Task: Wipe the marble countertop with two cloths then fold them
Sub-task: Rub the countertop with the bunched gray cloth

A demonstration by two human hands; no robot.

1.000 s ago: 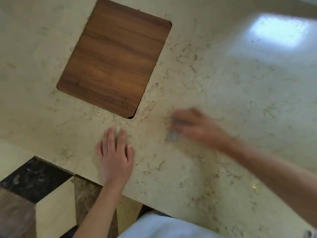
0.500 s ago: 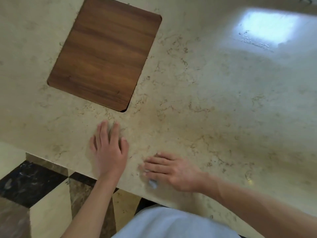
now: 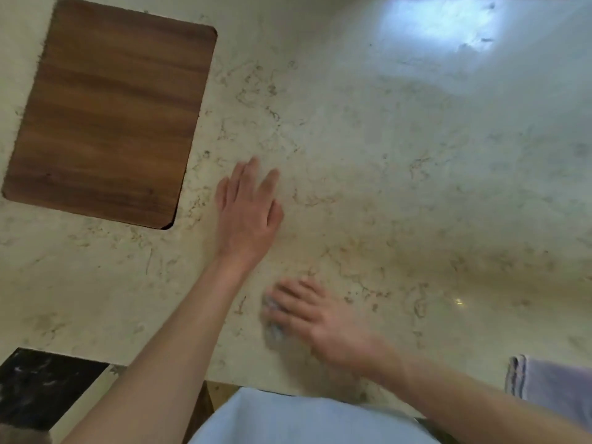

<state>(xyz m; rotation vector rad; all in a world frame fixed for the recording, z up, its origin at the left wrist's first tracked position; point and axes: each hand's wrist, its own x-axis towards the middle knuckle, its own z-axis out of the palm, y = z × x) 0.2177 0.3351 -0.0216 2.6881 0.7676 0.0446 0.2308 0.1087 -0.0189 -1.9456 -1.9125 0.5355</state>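
The cream marble countertop (image 3: 400, 174) fills the view. My left hand (image 3: 248, 213) lies flat on it, palm down, fingers together and pointing away, holding nothing. My right hand (image 3: 315, 318) presses down on a small grey-blue cloth (image 3: 272, 322) near the front edge; the hand is blurred and covers most of the cloth, so only its left part shows. A second cloth (image 3: 551, 389), pale lilac with a striped edge and folded, lies at the lower right by the counter's front edge, touched by neither hand.
A brown wooden board (image 3: 109, 113) is set into the counter at the upper left, just left of my left hand. The counter's front edge runs along the bottom, with a dark and cream tiled floor (image 3: 41, 386) below left. My light blue shirt (image 3: 288, 418) shows at the bottom.
My right hand swept the cloth from the counter's middle toward the front edge and stays there. The view shifted, bringing the lilac cloth into sight. My left hand stayed flat.
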